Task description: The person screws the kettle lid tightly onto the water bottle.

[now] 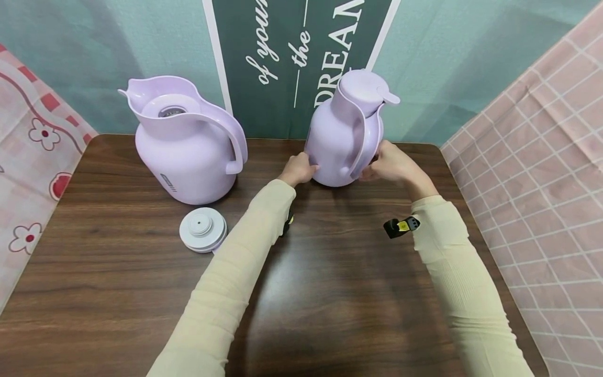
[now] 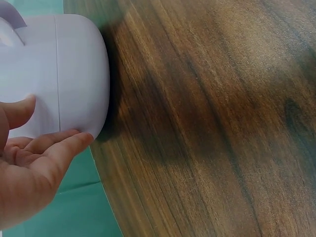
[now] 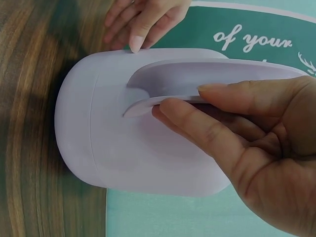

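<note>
Likely positioning: right hand (image 1: 390,165) pinches the handle (image 1: 371,139) of the lidded lilac plastic jug (image 1: 327,139) at the brown wood-grain worktop's (image 1: 339,293) rear, left hand (image 1: 298,169) braces its side, fingers extended; next move needs steady two-handed control.

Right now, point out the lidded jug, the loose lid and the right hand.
Lidded jug (image 1: 332,139): head view, lilac body, beside the handle.
Loose lid (image 1: 201,229): head view, white stepped face.
Right hand (image 1: 394,162): head view, back of the hand.
</note>
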Demonstrator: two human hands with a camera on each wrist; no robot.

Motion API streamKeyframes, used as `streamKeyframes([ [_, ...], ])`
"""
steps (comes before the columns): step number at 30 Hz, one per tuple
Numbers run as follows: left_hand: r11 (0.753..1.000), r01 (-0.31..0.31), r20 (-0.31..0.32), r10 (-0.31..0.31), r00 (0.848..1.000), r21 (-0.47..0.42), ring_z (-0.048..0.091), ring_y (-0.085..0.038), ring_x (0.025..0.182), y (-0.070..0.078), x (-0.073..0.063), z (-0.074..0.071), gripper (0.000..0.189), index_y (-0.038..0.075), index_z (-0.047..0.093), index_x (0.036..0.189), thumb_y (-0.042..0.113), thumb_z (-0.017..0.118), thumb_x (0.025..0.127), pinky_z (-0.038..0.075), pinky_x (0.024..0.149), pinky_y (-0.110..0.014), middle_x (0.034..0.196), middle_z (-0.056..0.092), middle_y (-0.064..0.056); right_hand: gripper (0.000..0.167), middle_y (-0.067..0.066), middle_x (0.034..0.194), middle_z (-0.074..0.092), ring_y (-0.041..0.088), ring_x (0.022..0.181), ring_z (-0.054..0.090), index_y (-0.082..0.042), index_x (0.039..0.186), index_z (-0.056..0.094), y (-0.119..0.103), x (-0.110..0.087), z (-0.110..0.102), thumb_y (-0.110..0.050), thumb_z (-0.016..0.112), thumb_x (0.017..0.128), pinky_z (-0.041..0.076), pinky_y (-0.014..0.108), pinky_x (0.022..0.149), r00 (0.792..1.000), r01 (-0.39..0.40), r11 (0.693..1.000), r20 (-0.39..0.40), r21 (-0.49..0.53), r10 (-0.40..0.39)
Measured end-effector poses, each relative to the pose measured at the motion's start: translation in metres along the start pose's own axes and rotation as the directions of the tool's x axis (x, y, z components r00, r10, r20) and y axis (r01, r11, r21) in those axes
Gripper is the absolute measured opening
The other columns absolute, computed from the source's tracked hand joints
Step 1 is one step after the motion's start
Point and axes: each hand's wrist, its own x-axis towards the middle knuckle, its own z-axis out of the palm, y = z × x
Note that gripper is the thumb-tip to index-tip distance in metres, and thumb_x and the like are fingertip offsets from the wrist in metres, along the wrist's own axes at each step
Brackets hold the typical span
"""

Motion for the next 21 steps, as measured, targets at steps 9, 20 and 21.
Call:
streamKeyframes([
  [9,1.0,-0.005,0.003,0.005,1.0,-0.015,0.037,-0.028,0.126,-0.0012,0.0004,-0.0012,0.052,-0.002,0.038,0.136,0.027,0.049,0.094,0.034,0.098,-0.033,0.135,0.043,-0.016,0.028,0.023,0.097,0.059,0.028,0.083,0.062,0.014,0.101,0.055,-0.0001,0.0005,0.0002,0.014,0.056,0.074,0.052,0.037,0.072,1.0,0.001,0.999,0.003,0.033,-0.002],
  [20,0.999,-0.016,0.009,0.017,1.0,-0.043,0.033,-0.028,0.128,-0.0032,-0.0039,-0.0031,0.053,-0.002,0.035,0.137,0.026,0.048,0.094,0.03,0.101,-0.034,0.138,0.04,-0.015,0.027,0.021,0.09,0.061,0.023,0.075,0.063,0.012,0.101,0.055,-0.0006,0.0013,0.0011,0.012,0.058,0.074,0.052,0.036,0.069,1.0,0.009,0.999,-0.011,-0.031,-0.01],
  [21,0.999,-0.016,0.013,0.017,1.0,-0.046,0.032,-0.028,0.129,-0.0037,-0.0047,-0.0035,0.053,-0.002,0.034,0.138,0.026,0.048,0.094,0.03,0.102,-0.034,0.139,0.039,-0.015,0.027,0.022,0.09,0.061,0.023,0.074,0.063,0.012,0.101,0.055,-0.0008,0.0013,0.0012,0.012,0.058,0.074,0.053,0.035,0.068,1.0,0.012,0.999,-0.013,-0.041,-0.013],
])
